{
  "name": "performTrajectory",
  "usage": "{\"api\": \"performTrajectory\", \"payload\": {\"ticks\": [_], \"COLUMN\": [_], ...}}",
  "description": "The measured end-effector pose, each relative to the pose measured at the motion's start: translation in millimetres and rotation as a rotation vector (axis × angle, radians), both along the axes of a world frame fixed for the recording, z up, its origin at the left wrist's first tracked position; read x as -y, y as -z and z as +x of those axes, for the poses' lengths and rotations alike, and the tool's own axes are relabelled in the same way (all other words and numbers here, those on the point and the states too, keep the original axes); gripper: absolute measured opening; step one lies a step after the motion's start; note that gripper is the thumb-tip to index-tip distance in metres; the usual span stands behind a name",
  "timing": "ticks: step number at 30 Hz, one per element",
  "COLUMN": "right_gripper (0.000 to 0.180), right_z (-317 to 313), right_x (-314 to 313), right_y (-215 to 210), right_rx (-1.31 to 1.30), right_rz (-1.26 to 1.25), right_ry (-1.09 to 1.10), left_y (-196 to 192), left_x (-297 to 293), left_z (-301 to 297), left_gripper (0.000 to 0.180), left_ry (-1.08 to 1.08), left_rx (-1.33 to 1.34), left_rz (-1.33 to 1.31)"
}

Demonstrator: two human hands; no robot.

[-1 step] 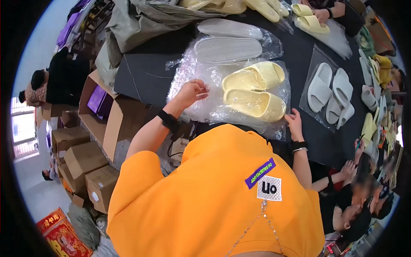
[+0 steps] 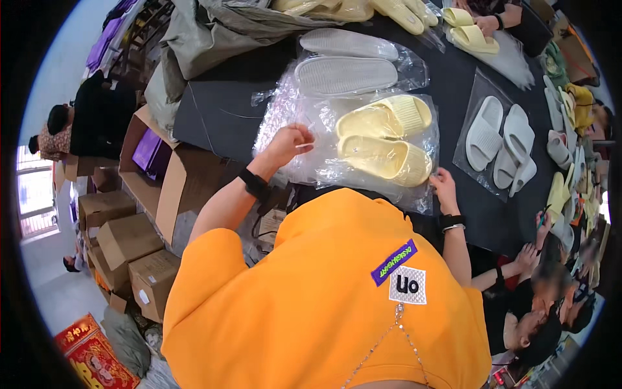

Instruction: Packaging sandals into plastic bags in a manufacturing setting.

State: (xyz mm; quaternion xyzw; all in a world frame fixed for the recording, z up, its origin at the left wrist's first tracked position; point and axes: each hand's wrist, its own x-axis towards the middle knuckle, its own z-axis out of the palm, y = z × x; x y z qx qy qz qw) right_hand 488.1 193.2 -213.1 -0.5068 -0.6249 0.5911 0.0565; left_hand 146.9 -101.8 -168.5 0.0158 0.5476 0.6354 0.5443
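Observation:
A pair of pale yellow slide sandals (image 2: 382, 155) lies inside a clear plastic bag (image 2: 330, 170) on the dark table (image 2: 220, 139), toes to the right. Beside the bag's left end, my left hand (image 2: 288, 144) has its fingers curled together on a thin pale strip (image 2: 306, 145); whether this belongs to the bag is unclear. At the bag's near right corner, the thumb and forefinger of my right hand (image 2: 444, 189) pinch its edge. Just beyond lies a bagged pair of grey slides (image 2: 346, 74), one sole facing up.
More grey slides (image 2: 484, 136) rest on a bag at the right. A co-worker's hand (image 2: 487, 26) touches yellow slides (image 2: 470, 37) at the far right. Left of the table stands an open cardboard box (image 2: 172, 188); a grey sack (image 2: 217, 39) covers the far left corner. People sit at right.
My left hand has shifted very slightly, its fingers a little more closed. The right hand and the bagged yellow slides are nearly unmoved.

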Motion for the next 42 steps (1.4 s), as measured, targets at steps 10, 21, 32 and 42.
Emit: {"api": "performTrajectory", "payload": {"ticks": [10,21,32,42], "right_gripper": [0.01,0.015,0.021,0.021], "right_z": [-4,-14,-29,-21], "right_x": [7,-5,-1,22], "right_y": [-1,-22,-30,-19], "right_rx": [-0.117,-0.13,-0.095,-0.154], "right_rz": [0.117,0.193,0.387,0.118], "right_ry": [0.039,-0.025,-0.055,0.079], "left_y": [-7,25,42,48], "left_x": [-6,-76,-153,-186], "left_z": [35,25,42,48], "left_gripper": [0.02,0.028,0.055,0.063], "left_ry": [0.509,0.794,0.945,0.849], "left_rx": [-1.001,-1.291,-1.762,-1.648], "left_rz": [-0.189,-0.063,0.37,0.744]}}
